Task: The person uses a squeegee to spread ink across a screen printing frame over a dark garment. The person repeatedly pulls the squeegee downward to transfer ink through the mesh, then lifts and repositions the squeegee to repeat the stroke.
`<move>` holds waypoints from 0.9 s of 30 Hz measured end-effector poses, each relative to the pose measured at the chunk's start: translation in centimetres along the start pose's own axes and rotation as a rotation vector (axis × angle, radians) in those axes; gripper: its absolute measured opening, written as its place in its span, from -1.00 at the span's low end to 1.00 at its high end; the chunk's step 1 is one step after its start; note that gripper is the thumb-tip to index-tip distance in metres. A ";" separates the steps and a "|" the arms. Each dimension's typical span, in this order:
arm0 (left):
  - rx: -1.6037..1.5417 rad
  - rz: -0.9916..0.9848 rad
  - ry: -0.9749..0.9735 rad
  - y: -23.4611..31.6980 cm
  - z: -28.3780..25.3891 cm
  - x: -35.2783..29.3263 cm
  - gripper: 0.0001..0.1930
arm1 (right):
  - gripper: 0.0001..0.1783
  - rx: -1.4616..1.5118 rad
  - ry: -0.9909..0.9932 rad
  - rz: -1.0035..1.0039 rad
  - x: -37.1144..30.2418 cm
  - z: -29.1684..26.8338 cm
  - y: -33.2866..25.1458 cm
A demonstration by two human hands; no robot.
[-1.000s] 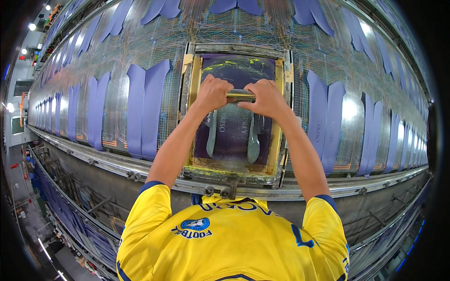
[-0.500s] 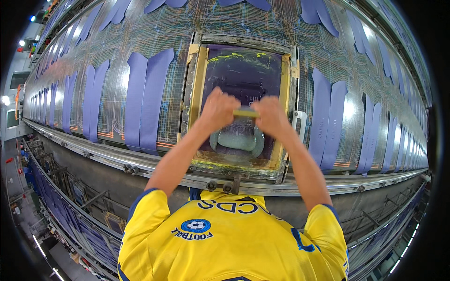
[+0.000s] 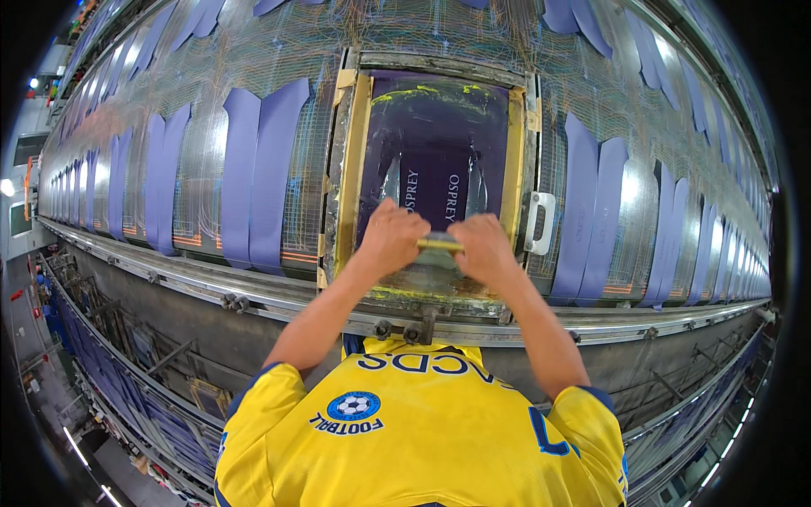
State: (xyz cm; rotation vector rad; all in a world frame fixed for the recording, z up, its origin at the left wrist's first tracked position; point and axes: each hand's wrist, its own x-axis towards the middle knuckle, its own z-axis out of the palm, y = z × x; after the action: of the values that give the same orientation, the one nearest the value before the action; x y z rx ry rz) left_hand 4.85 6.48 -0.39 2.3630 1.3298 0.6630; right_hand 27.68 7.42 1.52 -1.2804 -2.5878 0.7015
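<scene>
Both my hands grip a squeegee (image 3: 440,244) with a yellowish handle, inside a framed printing screen (image 3: 436,127). My left hand (image 3: 391,237) is closed around its left end, and my right hand (image 3: 483,248) around its right end. The squeegee sits near the close edge of the screen, its blade partly hidden by my hands. Pale lettering shows in two columns on the dark mesh beyond the handle. Wet, clear-looking ink streaks flank the lettering, and yellow smears mark the far end. The screen's worn frame (image 3: 530,110) rests on a long printing table.
Paired purple fabric pieces (image 3: 269,173) lie along the table left of the screen, and more fabric pieces (image 3: 589,224) lie right of it. A white handle (image 3: 539,223) sticks out from the frame's right side. A metal rail (image 3: 211,281) with bolts runs along the near edge.
Both hands have drawn the squeegee toward me, from mid-screen to near its close edge. The lettering on the mesh is now uncovered.
</scene>
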 end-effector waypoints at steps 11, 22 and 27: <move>0.108 -0.016 -0.003 -9.2 -1.4 13.8 -0.84 | -0.80 -0.014 0.015 0.090 14.2 -5.4 7.4; 0.066 0.004 0.066 -0.1 0.3 1.1 -0.89 | -0.71 -0.059 0.024 0.005 1.2 -0.9 0.5; 0.006 -0.020 0.087 1.3 0.6 -0.1 -0.85 | -0.72 0.001 0.071 -0.027 -0.3 -0.6 0.1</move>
State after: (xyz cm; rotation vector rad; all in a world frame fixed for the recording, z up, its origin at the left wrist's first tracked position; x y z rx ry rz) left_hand 6.10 5.72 -0.24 2.3464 1.3912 0.7654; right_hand 28.11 7.43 2.06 -1.2450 -2.5432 0.6408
